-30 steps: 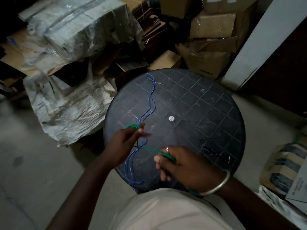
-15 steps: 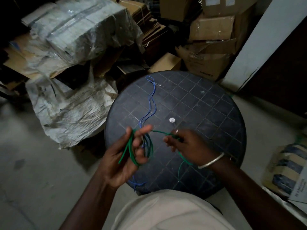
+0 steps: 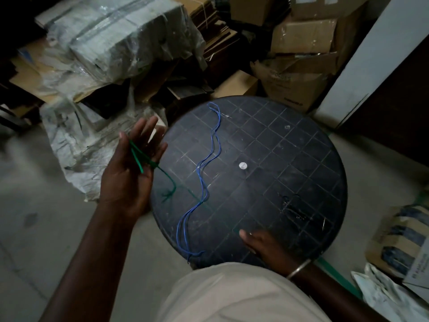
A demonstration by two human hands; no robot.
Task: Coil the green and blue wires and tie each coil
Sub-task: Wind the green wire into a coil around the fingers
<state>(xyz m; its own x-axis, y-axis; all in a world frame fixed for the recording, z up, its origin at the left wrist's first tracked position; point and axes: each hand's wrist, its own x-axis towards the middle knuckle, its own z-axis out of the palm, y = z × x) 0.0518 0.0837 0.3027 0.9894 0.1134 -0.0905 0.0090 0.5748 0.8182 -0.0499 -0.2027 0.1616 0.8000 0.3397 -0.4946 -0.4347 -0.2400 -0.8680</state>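
Observation:
My left hand (image 3: pixel 126 182) is raised palm-up over the left rim of the round black table (image 3: pixel 290 154), fingers spread. The green wire (image 3: pixel 137 156) is looped across its palm and around the fingers. A loose green tail hangs down onto the table's left side. The blue wire (image 3: pixel 204 177) lies uncoiled on the table in long wavy strands, running from the far side to the near edge, and neither hand touches it. My right hand (image 3: pixel 264 245) rests palm-down at the table's near edge with nothing visible in it.
A small silver disc (image 3: pixel 242 165) marks the table's centre. Plastic-wrapped bundles (image 3: pixel 120 43) and crumpled sheeting lie to the left. Cardboard boxes (image 3: pixel 299 73) are stacked behind the table. A white wall panel (image 3: pixel 371 66) stands at the right, and a taped box (image 3: pixel 399 240) sits on the floor.
My left hand has swung up and left with the green wire, opening its palm. My right hand has let go of the green wire and dropped back to the table's near edge.

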